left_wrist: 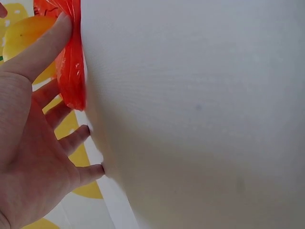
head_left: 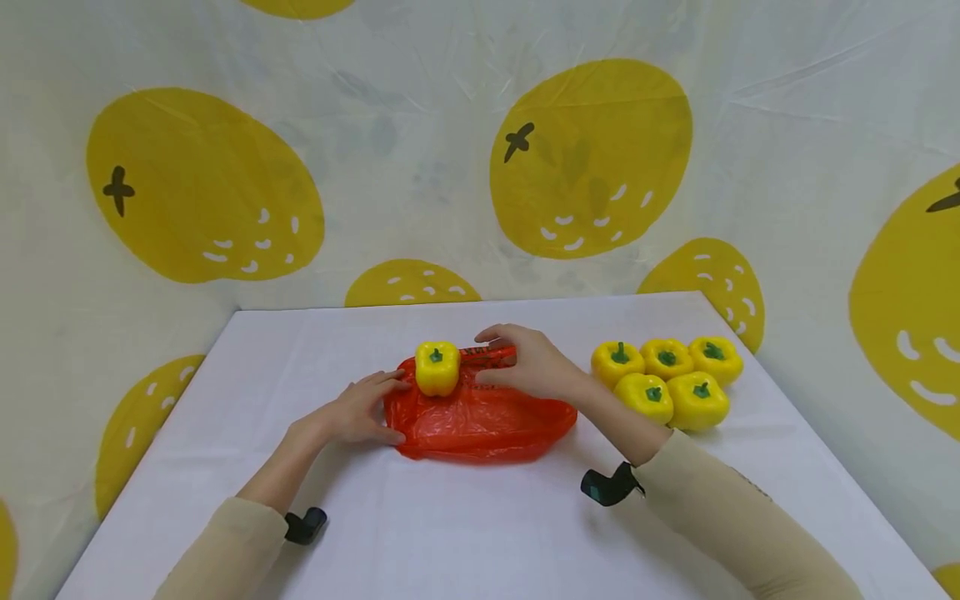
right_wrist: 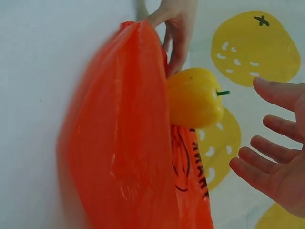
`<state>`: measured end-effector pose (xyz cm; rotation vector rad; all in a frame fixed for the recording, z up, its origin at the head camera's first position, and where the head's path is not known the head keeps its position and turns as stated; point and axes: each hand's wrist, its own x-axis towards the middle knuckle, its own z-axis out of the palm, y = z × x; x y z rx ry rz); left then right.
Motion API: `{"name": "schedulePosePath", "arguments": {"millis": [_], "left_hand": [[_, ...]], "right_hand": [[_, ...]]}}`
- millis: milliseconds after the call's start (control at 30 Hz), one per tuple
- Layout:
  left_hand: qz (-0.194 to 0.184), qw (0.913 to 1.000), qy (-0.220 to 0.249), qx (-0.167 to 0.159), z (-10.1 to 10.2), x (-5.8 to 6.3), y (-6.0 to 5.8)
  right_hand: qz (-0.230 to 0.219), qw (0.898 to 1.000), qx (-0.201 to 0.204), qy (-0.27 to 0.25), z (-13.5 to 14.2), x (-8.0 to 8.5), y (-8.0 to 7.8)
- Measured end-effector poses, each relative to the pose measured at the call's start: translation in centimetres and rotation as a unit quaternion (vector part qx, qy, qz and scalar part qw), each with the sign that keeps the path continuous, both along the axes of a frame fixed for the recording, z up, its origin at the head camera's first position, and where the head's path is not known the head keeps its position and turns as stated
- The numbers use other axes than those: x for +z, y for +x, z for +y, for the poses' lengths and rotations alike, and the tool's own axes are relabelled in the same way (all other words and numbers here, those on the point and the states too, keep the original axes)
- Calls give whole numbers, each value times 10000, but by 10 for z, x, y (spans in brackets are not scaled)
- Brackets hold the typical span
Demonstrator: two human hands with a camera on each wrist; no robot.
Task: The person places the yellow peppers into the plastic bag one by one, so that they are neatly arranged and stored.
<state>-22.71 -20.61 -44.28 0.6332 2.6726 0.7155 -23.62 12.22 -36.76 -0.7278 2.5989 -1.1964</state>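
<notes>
A red plastic bag (head_left: 480,425) with black print lies on the white table, its mouth edge standing up toward me in the right wrist view. On the bag's left part sits a yellow bell pepper (head_left: 437,368) with its green stem up. My left hand (head_left: 367,408) rests at the bag's left end, fingers spread, thumb touching the red plastic (left_wrist: 71,81) in the left wrist view. Over the bag's right part hovers my right hand (head_left: 532,362), its fingers apart and bent loosely. Nothing lies between those fingers (right_wrist: 267,157) in the right wrist view.
Several yellow bell peppers (head_left: 697,400) stand in two rows on the table's right side. The white tablecloth (head_left: 480,533) runs back to a curtain (head_left: 420,167) printed with large yellow fruit. A dark wrist camera (head_left: 609,485) sticks out below the right forearm.
</notes>
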Motion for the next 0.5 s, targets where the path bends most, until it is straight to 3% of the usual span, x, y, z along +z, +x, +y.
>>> {"name": "schedulePosePath", "arguments": {"millis": [200, 500], "left_hand": [[-43, 10000, 27, 20, 0, -1, 0], [-11, 10000, 38, -18, -1, -1, -1]], "right_hand": [[104, 9999, -20, 72, 23, 9, 5], [-94, 9993, -290, -208, 68, 16, 10]]}}
